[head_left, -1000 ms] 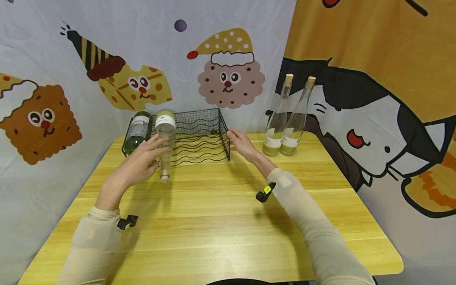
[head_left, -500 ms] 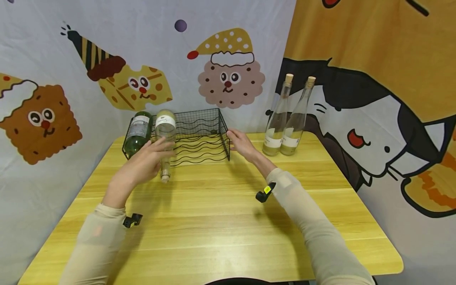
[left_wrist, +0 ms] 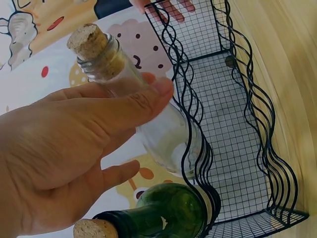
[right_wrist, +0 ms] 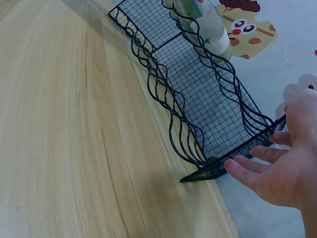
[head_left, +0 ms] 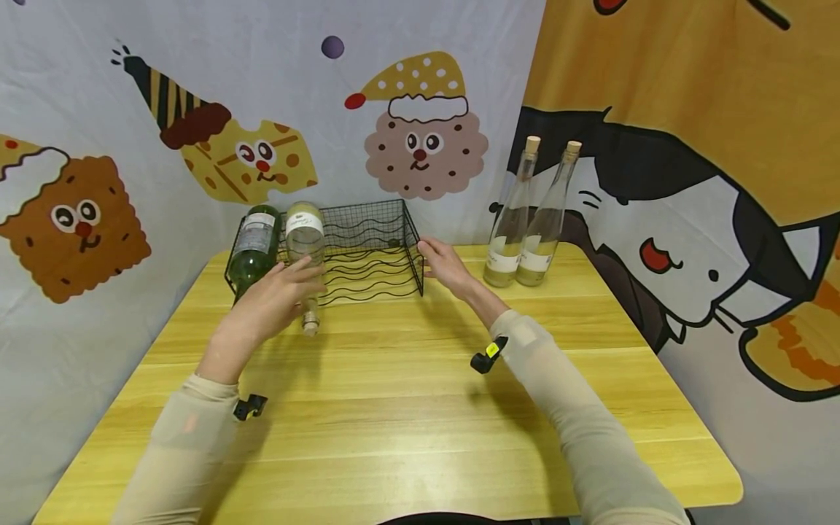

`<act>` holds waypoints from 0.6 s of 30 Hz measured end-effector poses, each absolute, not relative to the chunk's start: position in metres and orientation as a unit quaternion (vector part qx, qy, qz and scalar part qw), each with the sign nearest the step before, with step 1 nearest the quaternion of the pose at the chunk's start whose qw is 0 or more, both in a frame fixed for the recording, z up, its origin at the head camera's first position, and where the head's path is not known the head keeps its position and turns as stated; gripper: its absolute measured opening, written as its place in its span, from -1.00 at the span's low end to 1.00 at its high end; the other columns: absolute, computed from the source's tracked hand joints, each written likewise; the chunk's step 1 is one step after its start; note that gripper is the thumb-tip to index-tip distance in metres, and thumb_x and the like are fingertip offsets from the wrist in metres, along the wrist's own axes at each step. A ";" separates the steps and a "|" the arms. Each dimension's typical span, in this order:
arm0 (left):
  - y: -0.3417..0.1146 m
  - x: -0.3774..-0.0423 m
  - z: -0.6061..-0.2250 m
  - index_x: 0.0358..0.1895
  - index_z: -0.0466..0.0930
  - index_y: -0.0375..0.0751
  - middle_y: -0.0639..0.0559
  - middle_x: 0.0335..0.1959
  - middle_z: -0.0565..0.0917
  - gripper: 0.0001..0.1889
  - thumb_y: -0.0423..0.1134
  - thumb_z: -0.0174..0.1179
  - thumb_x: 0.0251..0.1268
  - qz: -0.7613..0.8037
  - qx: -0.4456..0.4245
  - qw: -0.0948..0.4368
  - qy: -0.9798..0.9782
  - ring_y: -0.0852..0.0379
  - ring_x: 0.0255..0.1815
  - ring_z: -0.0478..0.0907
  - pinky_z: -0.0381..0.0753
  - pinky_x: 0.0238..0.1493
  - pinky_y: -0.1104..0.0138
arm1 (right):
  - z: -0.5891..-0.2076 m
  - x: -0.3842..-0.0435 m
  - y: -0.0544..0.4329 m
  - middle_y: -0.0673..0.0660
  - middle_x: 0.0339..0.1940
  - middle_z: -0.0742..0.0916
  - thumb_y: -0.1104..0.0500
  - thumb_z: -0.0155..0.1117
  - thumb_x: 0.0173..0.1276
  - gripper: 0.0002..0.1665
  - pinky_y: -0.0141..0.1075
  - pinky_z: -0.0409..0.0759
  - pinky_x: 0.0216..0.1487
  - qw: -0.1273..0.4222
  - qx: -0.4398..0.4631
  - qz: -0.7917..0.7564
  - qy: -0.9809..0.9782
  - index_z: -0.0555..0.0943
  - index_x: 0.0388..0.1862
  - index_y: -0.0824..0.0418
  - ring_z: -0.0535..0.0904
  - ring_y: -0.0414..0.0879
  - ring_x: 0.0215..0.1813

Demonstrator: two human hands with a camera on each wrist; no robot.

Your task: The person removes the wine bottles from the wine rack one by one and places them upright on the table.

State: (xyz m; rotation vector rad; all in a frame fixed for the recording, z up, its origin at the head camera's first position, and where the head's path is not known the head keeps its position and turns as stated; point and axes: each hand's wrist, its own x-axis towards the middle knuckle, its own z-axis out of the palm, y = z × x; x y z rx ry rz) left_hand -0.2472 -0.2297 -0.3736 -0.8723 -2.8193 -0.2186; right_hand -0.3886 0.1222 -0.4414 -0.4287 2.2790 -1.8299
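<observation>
A black wire wine rack [head_left: 364,226] with wavy bars stands at the back of the table. One clear corked bottle [head_left: 305,227] lies in it, neck toward me. My left hand [head_left: 270,297] holds this bottle's neck, the thumb across it in the left wrist view and fingers behind. To its left a green bottle [head_left: 254,240] lies in the rack, its cork [left_wrist: 95,229] close below my left hand in that view. With fairly straight fingers, my right hand [head_left: 449,268] touches the rack's right end panel [right_wrist: 233,157] from outside.
Two more clear corked bottles stand upright right of the rack: one nearer it [head_left: 505,244], the other [head_left: 542,237] close beside. A printed cloth [head_left: 262,87] hangs behind the wooden table [head_left: 407,408].
My left hand has shifted a little right, onto the clear bottle's neck. The corked end has moved slightly right with it. The right hand and the rack have stayed put.
</observation>
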 end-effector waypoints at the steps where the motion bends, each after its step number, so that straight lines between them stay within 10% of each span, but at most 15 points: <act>1: -0.230 -0.247 -0.375 0.37 0.79 -0.21 -0.25 0.63 0.61 -0.45 -0.58 0.55 0.32 -0.073 -0.297 0.097 -0.947 -0.41 0.78 0.34 0.38 0.71 -0.46 | -0.442 -0.389 0.122 0.32 0.87 0.32 -0.13 -0.07 0.94 -0.24 0.35 0.51 0.72 0.094 -0.145 -0.618 0.767 0.20 0.90 0.16 0.29 0.51 0.79; 18: -0.227 -0.247 -0.381 0.40 0.76 -0.22 -0.17 0.52 0.71 -0.49 -0.50 0.51 0.41 -0.088 -0.344 0.157 -0.922 -0.30 0.74 0.43 0.82 0.40 -0.09 | -0.441 -0.386 0.123 0.33 0.87 0.31 -0.13 -0.08 0.94 -0.23 0.37 0.50 0.71 0.093 -0.150 -0.620 0.764 0.18 0.90 0.18 0.28 0.52 0.79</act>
